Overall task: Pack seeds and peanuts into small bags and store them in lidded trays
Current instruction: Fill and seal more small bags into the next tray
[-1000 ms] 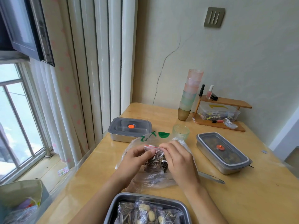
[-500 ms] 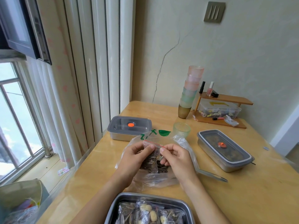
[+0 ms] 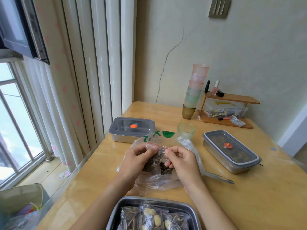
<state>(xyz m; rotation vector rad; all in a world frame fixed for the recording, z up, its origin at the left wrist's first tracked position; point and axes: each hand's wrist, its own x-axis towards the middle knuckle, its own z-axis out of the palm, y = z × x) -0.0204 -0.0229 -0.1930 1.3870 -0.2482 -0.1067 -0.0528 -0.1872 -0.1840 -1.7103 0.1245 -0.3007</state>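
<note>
Small clear red-strip zip bag of dark seeds, top pinched between fingers of left hand and right hand, above wooden counter; lower part hidden behind them. Steel tray cut off below.

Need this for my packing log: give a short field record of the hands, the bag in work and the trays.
left hand: pinches top of small bag, left end
right hand: pinches same top, right end
small bag: red zip strip, dark seeds inside, over large clear bag
open tray: nearest, holds filled bags of seeds and peanuts
left lidded tray: lid on
right lidded tray: lid on, dark contents
</note>
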